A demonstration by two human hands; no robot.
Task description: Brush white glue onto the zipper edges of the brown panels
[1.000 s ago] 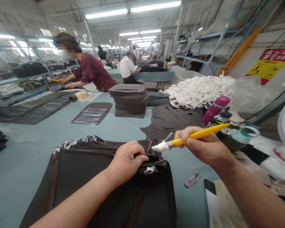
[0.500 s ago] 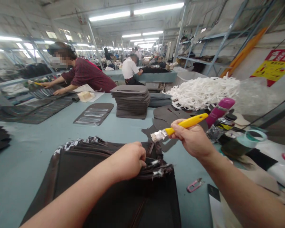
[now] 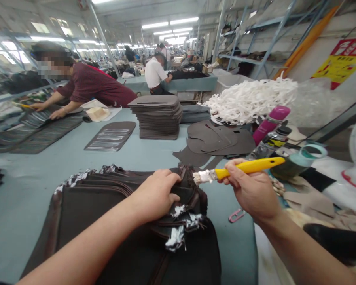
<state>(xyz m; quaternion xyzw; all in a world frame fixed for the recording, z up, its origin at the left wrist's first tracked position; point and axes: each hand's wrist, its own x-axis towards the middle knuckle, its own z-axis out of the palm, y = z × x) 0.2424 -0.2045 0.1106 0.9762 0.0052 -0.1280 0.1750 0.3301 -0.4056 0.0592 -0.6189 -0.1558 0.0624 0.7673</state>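
My left hand (image 3: 156,194) grips the upper layers of a stack of dark brown leather-like panels (image 3: 89,213), near the stack's far right corner. White glue-crusted flecks (image 3: 178,226) cling to the panel edges just below my fingers. My right hand (image 3: 252,190) is shut on a yellow-handled brush (image 3: 249,169), held level above the table to the right of the stack. Its bristles (image 3: 203,177) are caked white and stop a little short of the panels, not touching them. The lower part of the stack is hidden by my left forearm.
A co-worker (image 3: 91,83) leans over panels at the far left. Ahead stand grey panels stacked (image 3: 156,116), dark cut pieces (image 3: 216,138) and white strips (image 3: 249,101). Pink snips (image 3: 236,215) lie near my right hand; a pink bottle (image 3: 271,130) and tape roll (image 3: 313,150) stand right.
My left hand has shifted up the stack's corner, and more white-flecked edges show below it. The brush has dropped from a tilted angle to nearly level. The whole view has swung slightly.
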